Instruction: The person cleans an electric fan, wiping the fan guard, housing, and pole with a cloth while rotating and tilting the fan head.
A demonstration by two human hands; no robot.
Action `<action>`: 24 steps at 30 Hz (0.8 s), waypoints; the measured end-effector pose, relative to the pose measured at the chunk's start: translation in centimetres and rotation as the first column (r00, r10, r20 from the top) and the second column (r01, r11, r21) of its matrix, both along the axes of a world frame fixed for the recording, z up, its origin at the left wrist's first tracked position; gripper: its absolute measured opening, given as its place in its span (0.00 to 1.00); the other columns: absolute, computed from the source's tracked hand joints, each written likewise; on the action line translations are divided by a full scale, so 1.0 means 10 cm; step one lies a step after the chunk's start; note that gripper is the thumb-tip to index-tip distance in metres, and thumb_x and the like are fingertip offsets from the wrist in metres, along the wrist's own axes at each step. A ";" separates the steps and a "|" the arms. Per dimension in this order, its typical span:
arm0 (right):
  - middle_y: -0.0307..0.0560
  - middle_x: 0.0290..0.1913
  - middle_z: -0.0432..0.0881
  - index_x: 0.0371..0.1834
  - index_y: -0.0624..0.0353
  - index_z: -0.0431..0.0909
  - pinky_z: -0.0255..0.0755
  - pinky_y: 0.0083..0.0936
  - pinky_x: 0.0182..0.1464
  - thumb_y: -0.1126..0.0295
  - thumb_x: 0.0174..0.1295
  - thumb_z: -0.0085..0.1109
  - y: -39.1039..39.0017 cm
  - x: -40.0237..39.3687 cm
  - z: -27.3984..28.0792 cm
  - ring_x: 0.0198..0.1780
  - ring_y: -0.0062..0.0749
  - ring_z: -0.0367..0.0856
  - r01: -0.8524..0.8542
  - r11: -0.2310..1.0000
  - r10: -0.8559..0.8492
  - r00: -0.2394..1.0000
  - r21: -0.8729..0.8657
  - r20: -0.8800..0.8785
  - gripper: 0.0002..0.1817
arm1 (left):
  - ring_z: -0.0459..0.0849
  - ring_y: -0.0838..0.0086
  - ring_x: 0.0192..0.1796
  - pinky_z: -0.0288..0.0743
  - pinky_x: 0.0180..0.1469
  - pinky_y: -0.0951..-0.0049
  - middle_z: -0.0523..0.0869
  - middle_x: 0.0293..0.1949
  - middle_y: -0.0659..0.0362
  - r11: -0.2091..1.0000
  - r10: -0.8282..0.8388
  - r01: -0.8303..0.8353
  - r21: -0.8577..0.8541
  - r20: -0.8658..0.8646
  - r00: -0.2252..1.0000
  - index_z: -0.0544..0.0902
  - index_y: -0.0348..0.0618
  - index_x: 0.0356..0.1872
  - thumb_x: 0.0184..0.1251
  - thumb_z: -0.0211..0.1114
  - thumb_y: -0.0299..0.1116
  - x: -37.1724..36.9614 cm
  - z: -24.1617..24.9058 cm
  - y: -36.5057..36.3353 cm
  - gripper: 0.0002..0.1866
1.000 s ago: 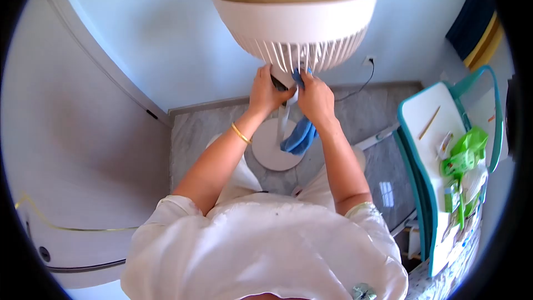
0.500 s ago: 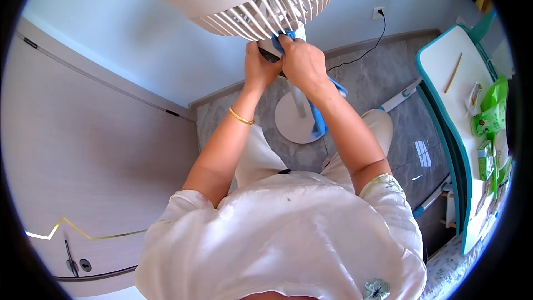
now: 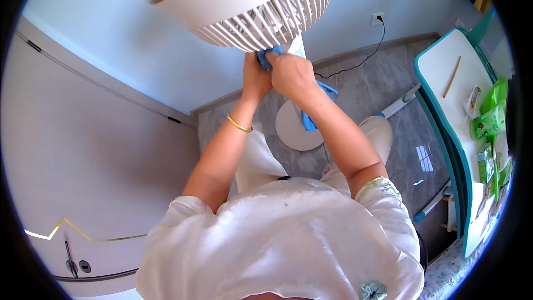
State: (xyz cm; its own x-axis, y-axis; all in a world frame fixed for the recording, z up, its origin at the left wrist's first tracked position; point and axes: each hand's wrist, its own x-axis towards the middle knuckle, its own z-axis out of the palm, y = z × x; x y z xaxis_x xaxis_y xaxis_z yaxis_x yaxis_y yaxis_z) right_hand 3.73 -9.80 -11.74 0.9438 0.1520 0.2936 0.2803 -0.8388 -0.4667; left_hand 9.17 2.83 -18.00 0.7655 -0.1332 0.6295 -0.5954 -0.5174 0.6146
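A white pedestal fan stands in front of me, its slatted head tilted over my hands and its round base on the floor. Just under the grille, my right hand is closed on a blue cloth, pressing it against the fan's neck. More of the cloth hangs past my right wrist beside the pole. My left hand is up against my right one, wrapped around the fan's neck; most of its fingers are hidden.
A teal-edged white desk on the right bears a thin stick, a green cup and green packets. A black cord runs to a wall socket. A pale door is on the left.
Both hands have shifted slightly down and left with the cloth. The fan head has tipped a little lower, and the dark panel on its neck is now covered by my hands.
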 end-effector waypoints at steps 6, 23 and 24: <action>0.59 0.37 0.83 0.49 0.57 0.77 0.74 0.46 0.41 0.73 0.56 0.53 -0.34 -0.22 -0.19 0.40 0.56 0.81 -0.068 0.942 0.043 0.996 0.328 0.082 0.16 | 0.78 0.63 0.55 0.72 0.55 0.66 0.78 0.50 0.49 0.990 0.091 -0.078 0.118 -0.110 0.990 0.71 0.34 0.55 0.41 0.78 0.36 -0.08 0.08 -0.02 0.38; 0.57 0.31 0.80 0.48 0.61 0.70 0.73 0.35 0.35 0.77 0.58 0.57 -0.64 -0.56 0.20 0.29 0.53 0.79 0.025 0.717 -0.239 0.948 0.697 0.212 0.15 | 0.75 0.52 0.55 0.72 0.56 0.60 0.75 0.50 0.43 0.990 0.116 -0.105 0.094 -0.124 0.985 0.68 0.31 0.55 0.40 0.77 0.41 -0.17 0.16 -0.09 0.41; 0.56 0.31 0.80 0.47 0.62 0.71 0.73 0.34 0.34 0.77 0.57 0.57 -0.64 -0.63 0.39 0.28 0.51 0.79 -0.018 0.732 -0.256 0.919 0.681 0.299 0.15 | 0.76 0.52 0.53 0.72 0.54 0.60 0.75 0.49 0.43 0.988 0.130 -0.118 0.096 -0.130 0.983 0.68 0.30 0.52 0.40 0.77 0.43 -0.14 0.09 -0.06 0.40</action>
